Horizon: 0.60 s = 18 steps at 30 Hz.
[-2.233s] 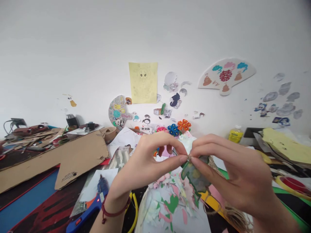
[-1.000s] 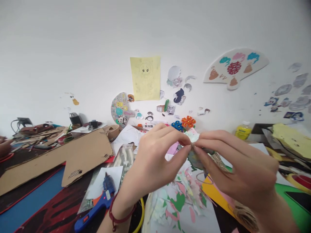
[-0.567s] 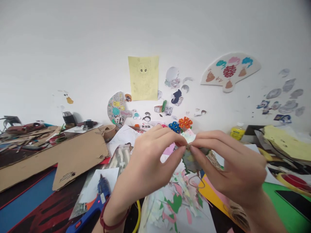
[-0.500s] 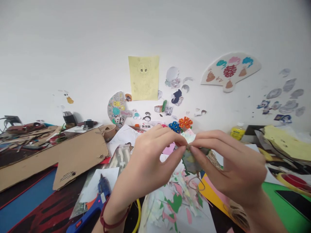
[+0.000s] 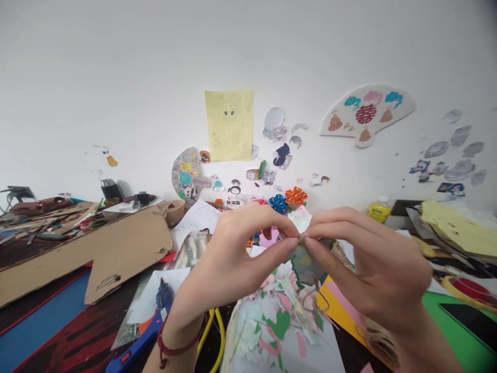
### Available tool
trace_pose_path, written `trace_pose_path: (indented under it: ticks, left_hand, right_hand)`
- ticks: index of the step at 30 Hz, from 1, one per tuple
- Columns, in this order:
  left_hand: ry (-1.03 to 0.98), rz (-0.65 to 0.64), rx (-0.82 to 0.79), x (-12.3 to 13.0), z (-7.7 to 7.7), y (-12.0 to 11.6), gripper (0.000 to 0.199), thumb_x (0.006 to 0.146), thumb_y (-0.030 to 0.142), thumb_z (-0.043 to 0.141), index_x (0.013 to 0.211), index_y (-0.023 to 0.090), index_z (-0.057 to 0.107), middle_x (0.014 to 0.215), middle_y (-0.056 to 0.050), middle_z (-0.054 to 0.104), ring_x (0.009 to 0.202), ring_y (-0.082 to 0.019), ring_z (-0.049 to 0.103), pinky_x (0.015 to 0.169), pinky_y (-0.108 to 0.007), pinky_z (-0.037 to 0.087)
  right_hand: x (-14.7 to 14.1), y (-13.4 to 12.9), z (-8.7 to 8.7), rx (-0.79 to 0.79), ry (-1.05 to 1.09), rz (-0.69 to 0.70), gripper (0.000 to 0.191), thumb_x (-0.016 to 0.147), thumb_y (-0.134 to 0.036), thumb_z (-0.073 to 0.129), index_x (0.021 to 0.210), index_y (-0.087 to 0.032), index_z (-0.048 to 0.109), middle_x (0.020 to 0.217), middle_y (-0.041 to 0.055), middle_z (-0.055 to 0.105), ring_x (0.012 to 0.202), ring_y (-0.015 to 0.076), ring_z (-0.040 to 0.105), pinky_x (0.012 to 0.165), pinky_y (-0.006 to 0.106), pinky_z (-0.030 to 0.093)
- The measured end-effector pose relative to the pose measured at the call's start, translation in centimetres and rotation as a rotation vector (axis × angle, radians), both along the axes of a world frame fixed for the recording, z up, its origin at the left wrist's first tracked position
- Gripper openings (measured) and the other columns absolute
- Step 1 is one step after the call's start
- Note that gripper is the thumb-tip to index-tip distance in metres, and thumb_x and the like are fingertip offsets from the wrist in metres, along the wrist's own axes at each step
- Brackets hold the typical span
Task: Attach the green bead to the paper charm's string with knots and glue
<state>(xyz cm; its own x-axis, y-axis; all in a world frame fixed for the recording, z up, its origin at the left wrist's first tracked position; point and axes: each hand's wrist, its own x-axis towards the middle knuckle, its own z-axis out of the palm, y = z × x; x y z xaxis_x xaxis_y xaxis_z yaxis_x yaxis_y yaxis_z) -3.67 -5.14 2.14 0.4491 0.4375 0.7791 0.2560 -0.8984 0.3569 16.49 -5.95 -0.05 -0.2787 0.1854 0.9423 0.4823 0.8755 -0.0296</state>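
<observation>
In front of me, my left hand (image 5: 229,254) and my right hand (image 5: 373,264) meet fingertip to fingertip, both pinching the top edge of a small grey-green craft piece (image 5: 306,265). The piece has a dark green, uneven border and pale yellowish patches, and its exact kind is hard to make out. It hangs below the fingers, partly covered by my right thumb. A thin brown cord (image 5: 322,303) loops down beneath it. Under the hands lie paper scraps (image 5: 267,331) in pink, green and white, heaped on a white sheet.
A blue glue gun (image 5: 155,321) lies to the left, beside cut cardboard (image 5: 128,254). Yellow-handled scissors or a yellow loop (image 5: 221,331) sits by my left wrist. At right are a twine bundle (image 5: 382,342), a phone (image 5: 469,324) and a yellow bottle (image 5: 379,210). Bright craft flowers (image 5: 295,197) stand behind.
My left hand has shifted slightly and its index finger arches higher. Both hands keep pinching the same edge of the craft piece, which has barely moved.
</observation>
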Motion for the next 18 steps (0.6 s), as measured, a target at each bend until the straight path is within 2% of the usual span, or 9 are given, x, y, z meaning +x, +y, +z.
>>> trace_pose_path:
  ticks: [11,18]
  left_hand:
    - [-0.023,-0.030,-0.037,0.15,0.13,0.08,0.003,0.090,0.017,0.070,0.088,0.019,0.072,0.080,0.000,0.072,0.073,-0.012,0.061,0.070,-0.027,0.048]
    - [-0.027,-0.031,-0.032,0.26,0.01,0.19,0.003,0.090,0.018,0.071,0.088,0.017,0.071,0.080,0.001,0.071,0.073,-0.009,0.060,0.069,-0.025,0.047]
  right_hand:
    - [-0.02,-0.24,0.10,-0.026,0.010,0.016,0.017,0.084,-0.003,0.065,0.091,-0.019,0.067,0.087,0.0041,0.069,0.078,0.0164,0.066,0.067,0.031,0.053]
    - [-0.15,-0.40,0.17,0.039,-0.014,-0.035,0.018,0.084,-0.002,0.065,0.091,-0.018,0.067,0.086,0.0040,0.070,0.079,0.0147,0.066,0.068,0.029,0.053]
